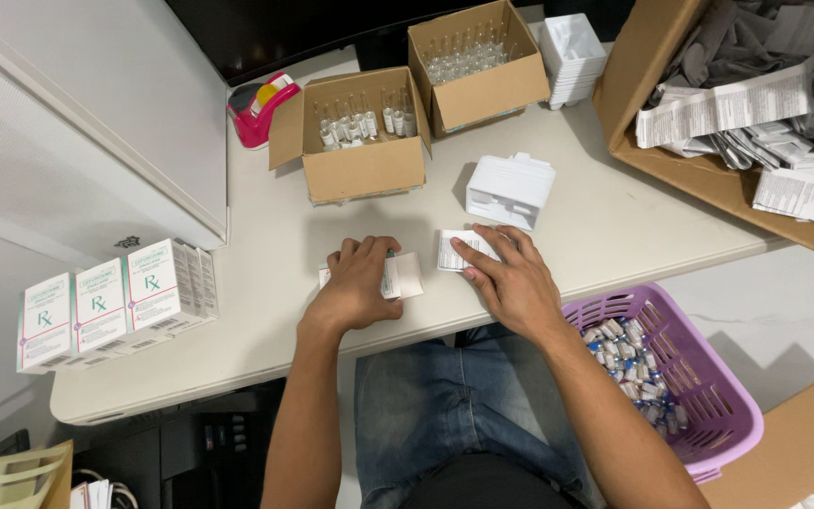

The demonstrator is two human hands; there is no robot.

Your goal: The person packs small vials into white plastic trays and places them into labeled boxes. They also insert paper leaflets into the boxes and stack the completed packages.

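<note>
My left hand (357,286) rests on a small white carton (405,276) lying on the white table (266,311), fingers curled over it. My right hand (511,275) lies flat beside it, fingertips pressing a folded printed leaflet (454,251). Just behind the hands stands a stack of white plastic trays (509,189).
Two open cardboard boxes of glass vials (362,141) (475,64) sit at the back, with more white trays (572,52) and a pink tape dispenser (261,108). Finished white cartons (110,303) stand at left. A purple basket of vials (680,377) and a box of leaflets (756,113) are at right.
</note>
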